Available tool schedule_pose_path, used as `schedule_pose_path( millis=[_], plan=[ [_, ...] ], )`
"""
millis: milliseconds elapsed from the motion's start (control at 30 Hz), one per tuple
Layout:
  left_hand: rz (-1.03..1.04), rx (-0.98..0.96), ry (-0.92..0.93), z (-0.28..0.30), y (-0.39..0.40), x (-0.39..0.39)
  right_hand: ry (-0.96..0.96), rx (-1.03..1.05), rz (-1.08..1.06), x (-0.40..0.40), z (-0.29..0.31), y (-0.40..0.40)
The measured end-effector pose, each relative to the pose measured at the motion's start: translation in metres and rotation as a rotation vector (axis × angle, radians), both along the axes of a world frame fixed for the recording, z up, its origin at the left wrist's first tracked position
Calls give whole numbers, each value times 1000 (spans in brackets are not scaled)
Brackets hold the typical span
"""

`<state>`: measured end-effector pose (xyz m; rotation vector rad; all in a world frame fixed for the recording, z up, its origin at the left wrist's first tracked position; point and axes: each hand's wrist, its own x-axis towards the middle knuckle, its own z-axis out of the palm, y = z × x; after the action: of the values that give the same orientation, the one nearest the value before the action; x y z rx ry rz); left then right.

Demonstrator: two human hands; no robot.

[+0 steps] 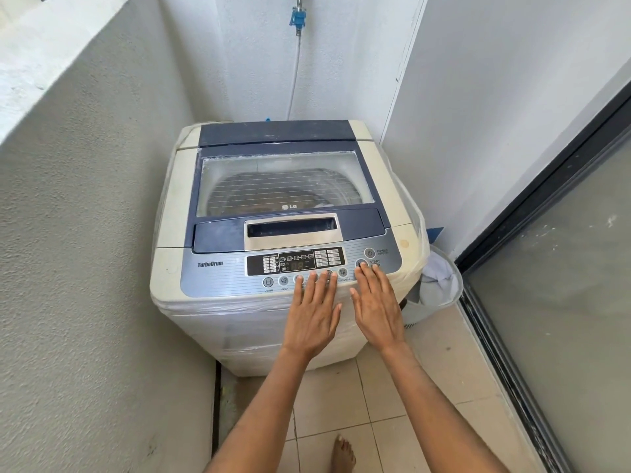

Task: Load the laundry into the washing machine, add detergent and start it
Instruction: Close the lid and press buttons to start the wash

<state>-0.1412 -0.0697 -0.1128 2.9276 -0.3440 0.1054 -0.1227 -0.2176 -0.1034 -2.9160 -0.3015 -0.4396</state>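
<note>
Centre frame, narrow tiled corner between grey walls: washing machine (283,240), lid shut. Laundry basket (440,288) at its right, beside glass door (563,319). Left hand (312,310), right hand (377,303) flat, fingers straight and slightly spread, tips on control panel (218,278) buttons.

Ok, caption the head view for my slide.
Both hands flat on the closed washing machine's control panel.

Two bare forearms, no sleeves showing, end in a left hand (312,310) and a right hand (377,303) (no rings or watch visible). One bare foot (342,454), apparently unshod, shows below.
</note>
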Motion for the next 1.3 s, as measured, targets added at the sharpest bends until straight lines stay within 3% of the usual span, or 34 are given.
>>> schedule_pose_path(
  millis=[367,633,1167,1300],
  plan=[
    [12,-75,-213,-10,7,-12,-106,78,-20,6,-6,2],
    [54,-109,-226,-9,19,-17,-66,109,-43,6,-7,3],
    [18,20,-316,-10,26,-16,-85,199,-108,6,4,10],
    [21,44,-340,-12,25,-16,-106,136,-79,11,10,6]
  ],
)
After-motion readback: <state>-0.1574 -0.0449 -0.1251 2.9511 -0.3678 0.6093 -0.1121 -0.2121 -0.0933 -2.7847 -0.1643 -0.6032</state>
